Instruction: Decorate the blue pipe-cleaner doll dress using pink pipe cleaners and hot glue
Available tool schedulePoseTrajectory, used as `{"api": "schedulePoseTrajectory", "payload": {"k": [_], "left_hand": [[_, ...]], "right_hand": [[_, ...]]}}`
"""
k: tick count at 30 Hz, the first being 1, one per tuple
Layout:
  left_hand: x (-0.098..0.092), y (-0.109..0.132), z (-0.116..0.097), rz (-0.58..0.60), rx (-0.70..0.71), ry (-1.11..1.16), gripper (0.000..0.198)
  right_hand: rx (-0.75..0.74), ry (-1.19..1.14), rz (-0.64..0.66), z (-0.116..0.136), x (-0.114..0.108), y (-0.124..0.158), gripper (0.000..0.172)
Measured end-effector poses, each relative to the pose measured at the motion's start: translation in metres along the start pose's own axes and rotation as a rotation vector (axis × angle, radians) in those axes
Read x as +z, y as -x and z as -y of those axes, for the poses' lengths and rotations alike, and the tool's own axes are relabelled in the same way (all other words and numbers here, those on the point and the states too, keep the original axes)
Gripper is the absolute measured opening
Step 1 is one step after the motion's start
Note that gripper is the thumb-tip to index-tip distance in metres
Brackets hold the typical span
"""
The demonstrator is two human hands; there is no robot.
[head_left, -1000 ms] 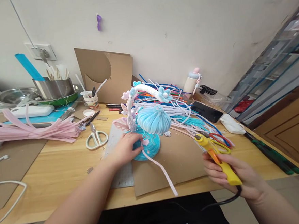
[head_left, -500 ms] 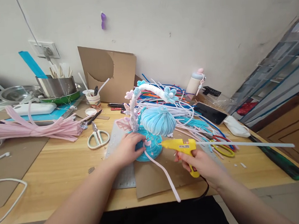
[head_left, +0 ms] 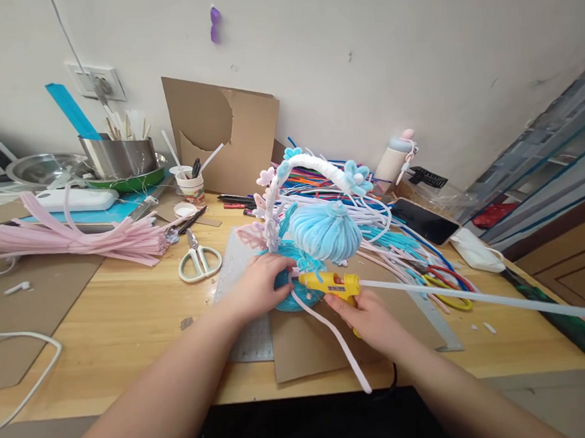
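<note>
My right hand (head_left: 366, 314) grips a yellow hot glue gun (head_left: 330, 284), with a long translucent glue stick (head_left: 458, 291) out of its back. The nozzle reaches the blue round base (head_left: 298, 300) beside my left fingertips. My left hand (head_left: 264, 282) rests on that base, thumb and fingers pinching one end of a pink pipe cleaner (head_left: 330, 328); the exact contact is partly hidden. The pipe cleaner's loose end curves toward me. From the base rises a white wrapped arch (head_left: 308, 161) with small flowers. A light blue pleated pipe-cleaner shade (head_left: 326, 231) hangs beneath it.
Cardboard (head_left: 307, 355) and a grey cutting mat (head_left: 251, 342) lie under the base. Scissors (head_left: 199, 262) and a pink pipe-cleaner bundle (head_left: 87, 230) are leftward. Behind and right lie many loose pipe cleaners (head_left: 372, 207), a phone (head_left: 425, 220) and yellow-handled pliers or scissors (head_left: 448, 293).
My right hand has brought the glue gun left, its nozzle now in at my left fingertips. My left hand keeps its place on the base. The whole view has shifted slightly.
</note>
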State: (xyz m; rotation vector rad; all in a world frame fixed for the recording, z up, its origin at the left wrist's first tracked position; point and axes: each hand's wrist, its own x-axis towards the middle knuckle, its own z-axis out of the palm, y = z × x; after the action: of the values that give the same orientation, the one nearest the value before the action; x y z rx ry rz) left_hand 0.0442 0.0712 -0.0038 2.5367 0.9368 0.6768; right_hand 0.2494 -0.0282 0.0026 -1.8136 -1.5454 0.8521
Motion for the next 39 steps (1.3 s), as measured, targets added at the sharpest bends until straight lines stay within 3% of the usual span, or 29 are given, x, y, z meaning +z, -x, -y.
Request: {"api": "schedulePoseTrajectory", "payload": {"k": [10, 16, 23, 39], "left_hand": [[0.000, 0.002, -0.001, -0.010, 0.019, -0.014, 0.018], [0.001, 0.001, 0.000, -0.005, 0.021, -0.015, 0.021], [0.000, 0.001, -0.001, -0.006, 0.012, -0.003, 0.021], [0.002, 0.000, 0.002, -0.014, 0.017, -0.002, 0.020]], "right_hand": [[-0.054, 0.091, -0.004, 0.001, 0.002, 0.006, 0.043], [-0.003, 0.141, 0.003, 0.001, 0.002, 0.006, 0.043], [-0.058, 0.085, 0.001, 0.001, 0.000, 0.006, 0.040], [-0.027, 0.065, -0.037, -0.012, -0.004, 0.008, 0.041]]}}
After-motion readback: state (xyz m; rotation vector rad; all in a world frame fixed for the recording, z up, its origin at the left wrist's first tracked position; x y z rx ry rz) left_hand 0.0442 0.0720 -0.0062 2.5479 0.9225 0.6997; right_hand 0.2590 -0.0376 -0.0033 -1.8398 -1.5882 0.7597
